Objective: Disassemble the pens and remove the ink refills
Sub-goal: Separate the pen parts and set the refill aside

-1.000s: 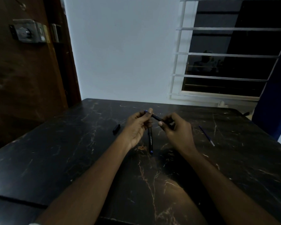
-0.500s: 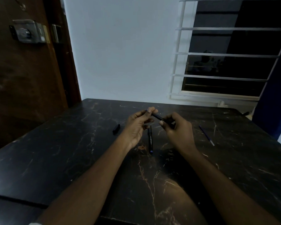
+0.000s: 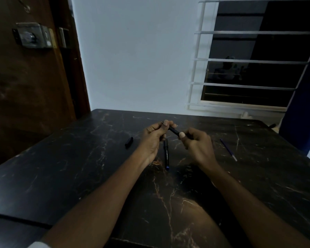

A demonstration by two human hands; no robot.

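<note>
Both hands hold one dark pen point(image 3: 174, 131) above the middle of the black marble table point(image 3: 79, 167). My left hand point(image 3: 155, 135) pinches the pen's far end between thumb and fingers. My right hand point(image 3: 197, 143) grips the near end, thumb on the barrel. Under the hands a second black pen point(image 3: 166, 153) lies on the table, its blue end pointing toward me. A thin blue ink refill point(image 3: 228, 149) lies to the right of my right hand. A black pen cap point(image 3: 129, 141) rests to the left of my left hand.
A white wall and a barred window point(image 3: 249, 59) stand behind the table's far edge. A brown door with a metal lock point(image 3: 32, 35) is at the left. A blue curtain point(image 3: 304, 104) hangs at the right.
My left hand's fingers have shifted slightly along the pen's far end and the hands have drawn a little apart. The items on the table have not moved.
</note>
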